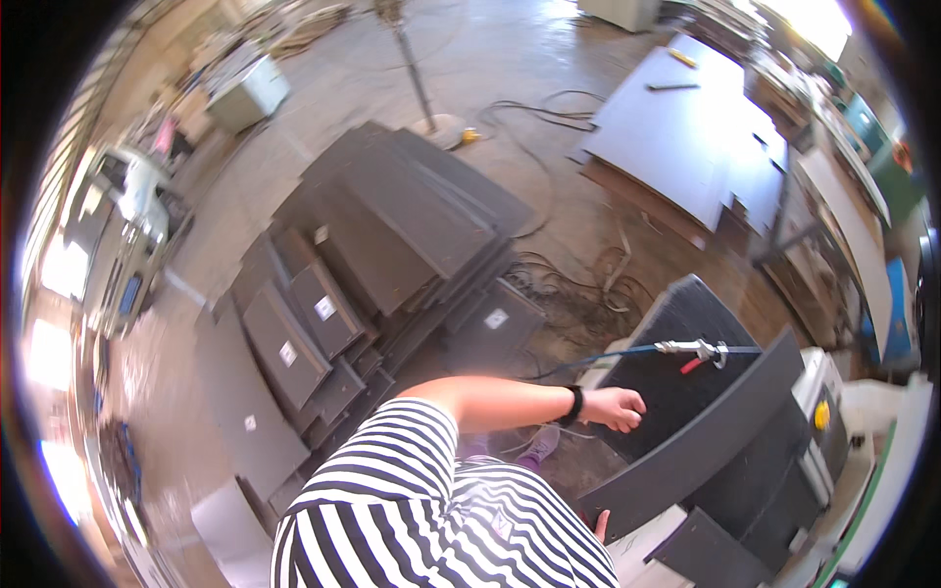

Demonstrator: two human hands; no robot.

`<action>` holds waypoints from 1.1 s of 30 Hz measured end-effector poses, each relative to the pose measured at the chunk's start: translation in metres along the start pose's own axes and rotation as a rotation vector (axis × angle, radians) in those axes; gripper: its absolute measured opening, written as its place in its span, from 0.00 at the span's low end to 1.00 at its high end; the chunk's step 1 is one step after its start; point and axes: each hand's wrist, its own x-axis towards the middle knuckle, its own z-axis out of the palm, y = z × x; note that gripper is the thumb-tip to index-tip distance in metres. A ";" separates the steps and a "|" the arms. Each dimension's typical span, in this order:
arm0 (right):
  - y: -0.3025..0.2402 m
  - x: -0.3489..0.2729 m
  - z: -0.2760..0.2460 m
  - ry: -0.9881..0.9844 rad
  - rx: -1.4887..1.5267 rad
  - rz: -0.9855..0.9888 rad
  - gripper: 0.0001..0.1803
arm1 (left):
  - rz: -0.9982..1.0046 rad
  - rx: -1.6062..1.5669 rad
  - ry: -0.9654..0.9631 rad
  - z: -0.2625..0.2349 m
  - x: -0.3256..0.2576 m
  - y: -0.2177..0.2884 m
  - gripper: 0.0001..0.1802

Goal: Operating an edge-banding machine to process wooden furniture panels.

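Observation:
My left hand (616,409) is stretched out to the right with its fingers curled closed, over the near left edge of a black-topped work table (659,384). Whatever is inside its fingers, if anything, is hidden. A long, dark grey board (701,446) stands tilted across the table, its near left end beside my body. At that end a bit of my right hand (602,524) shows, gripping the board's edge; most of that hand is out of sight. Beyond my left hand, a metal air blow gun (691,348) with a red part lies by the board.
Stacks of dark grey panels (392,216), some with white labels (324,308), lie on the floor to the left. White sheets (671,122) are piled at the far right. Cables (598,279) tangle on the floor beyond the table. A machine with a yellow knob (821,415) stands at right.

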 end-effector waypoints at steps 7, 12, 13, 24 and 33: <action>0.027 -0.037 0.128 -0.044 -0.185 -0.046 0.23 | 0.459 -0.907 0.820 -0.205 -0.170 -0.086 0.10; 0.037 -0.048 0.152 -0.119 -0.520 0.140 0.15 | 0.659 -1.137 1.275 -0.285 -0.195 -0.060 0.35; 0.040 -0.050 0.154 -0.131 -0.553 0.138 0.15 | 0.681 -1.169 1.250 -0.298 -0.193 -0.059 0.37; 0.066 -0.113 0.183 -0.137 -0.894 -0.054 0.28 | 0.751 -1.124 1.220 -0.257 -0.191 -0.076 0.34; 0.142 -0.016 0.328 -0.820 -1.065 0.165 0.23 | 0.163 -0.796 0.805 -0.052 -0.347 -0.065 0.24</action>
